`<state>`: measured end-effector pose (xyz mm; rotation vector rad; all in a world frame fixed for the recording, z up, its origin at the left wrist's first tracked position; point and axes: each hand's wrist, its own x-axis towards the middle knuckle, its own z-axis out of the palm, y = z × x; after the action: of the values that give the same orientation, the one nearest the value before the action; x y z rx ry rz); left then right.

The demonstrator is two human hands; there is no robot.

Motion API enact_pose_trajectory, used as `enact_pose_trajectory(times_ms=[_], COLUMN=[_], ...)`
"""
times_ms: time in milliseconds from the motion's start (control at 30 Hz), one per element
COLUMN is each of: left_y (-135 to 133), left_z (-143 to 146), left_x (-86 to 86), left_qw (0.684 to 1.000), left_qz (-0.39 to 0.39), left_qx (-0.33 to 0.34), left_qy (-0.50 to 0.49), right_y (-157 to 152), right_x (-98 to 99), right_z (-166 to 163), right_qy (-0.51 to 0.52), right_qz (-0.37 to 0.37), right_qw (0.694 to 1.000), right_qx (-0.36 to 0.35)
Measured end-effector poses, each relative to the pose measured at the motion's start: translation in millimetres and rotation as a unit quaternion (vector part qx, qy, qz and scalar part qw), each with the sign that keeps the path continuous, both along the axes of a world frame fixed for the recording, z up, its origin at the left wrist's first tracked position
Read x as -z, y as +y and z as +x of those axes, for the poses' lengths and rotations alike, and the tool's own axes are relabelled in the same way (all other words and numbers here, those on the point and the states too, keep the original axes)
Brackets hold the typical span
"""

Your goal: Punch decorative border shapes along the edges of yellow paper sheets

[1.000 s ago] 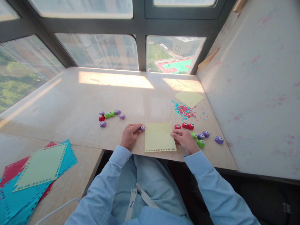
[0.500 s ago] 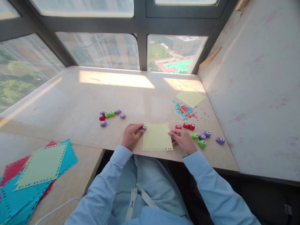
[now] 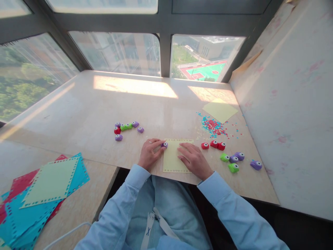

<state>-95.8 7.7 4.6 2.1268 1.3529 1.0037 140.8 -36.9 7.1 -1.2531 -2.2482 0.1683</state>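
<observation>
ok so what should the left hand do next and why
Probably press the purple craft punch with the left hand: it sits at the left edge of the yellow paper, that edge looks unpunched below it, and the right hand lies on the paper.

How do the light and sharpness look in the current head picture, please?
In the head view, sun throws bright patches on the table, and the window looks washed out; in the head view, the left hand and right hand are softly lit, while small holes along the paper are hard to read; in the head view, the slanting wall may show wide-angle stretch.
</observation>
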Motion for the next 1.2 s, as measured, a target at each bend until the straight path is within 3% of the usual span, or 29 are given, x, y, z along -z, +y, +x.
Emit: enact_pose_trajectory(times_ms=[133,467,1200], left_y=[-2.5,-3.5,-2.1], left_z=[-1.2,-4.3,-0.3], left_x=[-3.8,-9.4,-13.4], left_qw=[1.000,0.999,0.999], left_qz=[-0.005,-0.033,-0.039], left_qx=[0.008,0.014,-0.009], left_qy=[-0.014,-0.031,0.014], right_y=[0.0,-2.6,-3.4], right_x=[6.0,-0.4,-4.3], right_z=[-2.0,-4.7,-3.8], right_qy=[-0.003,-0.008,-0.007], right_qz=[-0.015,-0.034,-0.064], right_qw=[1.000,0.999,0.998], right_qx=[0.008,0.018,0.018])
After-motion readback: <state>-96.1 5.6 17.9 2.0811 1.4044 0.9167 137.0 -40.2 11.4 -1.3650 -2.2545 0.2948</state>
